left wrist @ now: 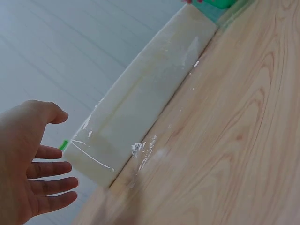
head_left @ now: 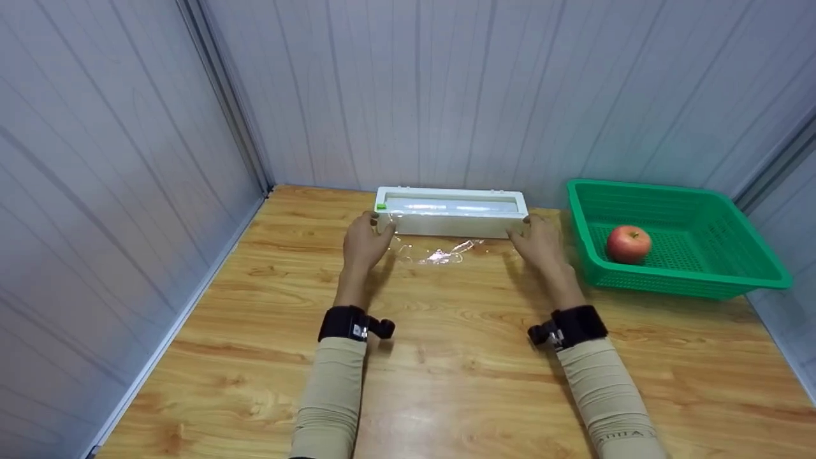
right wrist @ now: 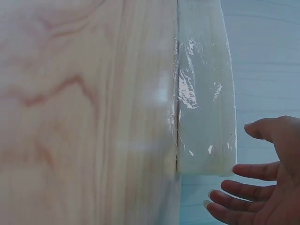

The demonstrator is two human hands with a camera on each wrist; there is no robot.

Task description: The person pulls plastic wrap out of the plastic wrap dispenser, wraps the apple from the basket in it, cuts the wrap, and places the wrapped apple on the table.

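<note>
A long white cling-film dispenser box lies against the back wall of a wooden table, with a small green tab at its left end. Crumpled clear film trails from it onto the wood. My left hand is at the box's left end, fingers spread and relaxed, holding nothing; the left wrist view shows my left hand just short of the box. My right hand is at the right end, likewise open; the right wrist view shows my right hand beside the box.
A green plastic basket stands at the right back of the table with a red apple inside. Grey panelled walls close in the left, back and right. The table's near half is bare wood.
</note>
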